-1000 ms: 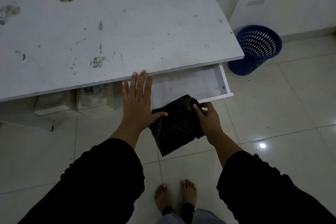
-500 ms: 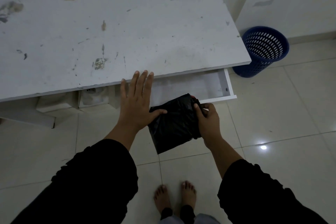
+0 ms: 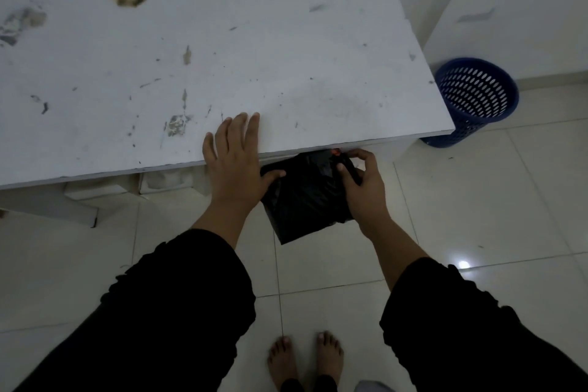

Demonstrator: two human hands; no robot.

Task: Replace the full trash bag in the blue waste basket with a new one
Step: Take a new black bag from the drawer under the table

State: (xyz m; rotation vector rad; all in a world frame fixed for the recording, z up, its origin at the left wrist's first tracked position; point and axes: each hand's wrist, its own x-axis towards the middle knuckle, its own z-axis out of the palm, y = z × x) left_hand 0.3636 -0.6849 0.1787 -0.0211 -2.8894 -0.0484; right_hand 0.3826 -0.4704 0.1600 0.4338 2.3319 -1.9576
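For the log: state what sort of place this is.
Probably a plain room in a home or small office: a scuffed white table, a pale tiled floor, and a blue waste basket by the white wall.

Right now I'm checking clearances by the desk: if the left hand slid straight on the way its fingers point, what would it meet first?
Probably nothing soon. The left hand lies flat over the desk's front edge, fingers pointing away across the bare, stained top; that path looks free as far as the picture shows.
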